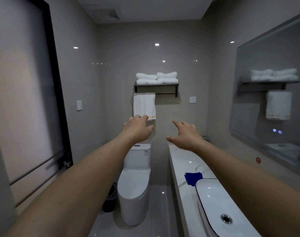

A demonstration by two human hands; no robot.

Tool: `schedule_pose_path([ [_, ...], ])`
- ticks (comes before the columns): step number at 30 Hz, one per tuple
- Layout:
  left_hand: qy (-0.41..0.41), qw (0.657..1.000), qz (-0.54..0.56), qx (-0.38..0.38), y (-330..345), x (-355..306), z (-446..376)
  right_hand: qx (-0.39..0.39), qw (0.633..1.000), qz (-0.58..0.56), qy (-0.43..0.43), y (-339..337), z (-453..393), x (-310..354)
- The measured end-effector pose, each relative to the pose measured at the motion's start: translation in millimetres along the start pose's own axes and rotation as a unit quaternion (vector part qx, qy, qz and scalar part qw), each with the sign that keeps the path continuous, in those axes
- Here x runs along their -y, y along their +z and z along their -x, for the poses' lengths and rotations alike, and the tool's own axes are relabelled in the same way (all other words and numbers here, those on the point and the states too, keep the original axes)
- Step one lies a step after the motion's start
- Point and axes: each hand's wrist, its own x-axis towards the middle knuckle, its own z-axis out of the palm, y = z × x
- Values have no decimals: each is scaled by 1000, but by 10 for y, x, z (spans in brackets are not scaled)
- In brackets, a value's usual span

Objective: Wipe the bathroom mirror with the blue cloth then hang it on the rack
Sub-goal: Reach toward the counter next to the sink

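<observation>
Room: a grey-tiled bathroom is being viewed from the near end, with a frosted door on the left.
Mirror: the mirror is being carried by the right wall, above the surface; the rack and towels are being reflected in it.
Surface: the white marble surface is being run along the right side from near to far.
Basin: a white basin with a dark rim is being borne at the near end of the surface.
Toilet: a white toilet is being shown at centre, against the far wall, lid down.
Rack: the black rack is being held on the far wall above the toilet; folded white towels are being stacked on it, and a white towel is being hung from its left end.
Left hand: it is being stretched forward, fingers spread wide, nothing being held.
Right hand: it is being stretched forward likewise, fingers spread wide and empty.
Blue cloth: it is being left lying on the surface, touching the far edge of the basin, well apart from both hands.
</observation>
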Motion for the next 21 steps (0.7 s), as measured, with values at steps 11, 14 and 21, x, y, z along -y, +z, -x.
schedule_pose_path([
  [11,12,1000,-11,-11,536,-68,-868,-11,1000,-6,-14,391,-979,-376],
  [14,15,1000,-14,-19,677,-123,-1235,-10,1000,-5,-8,460,-1340,-551],
  [21,18,999,-21,-30,973,-228,-2010,-11,1000,0,-9,527,-2113,-876],
])
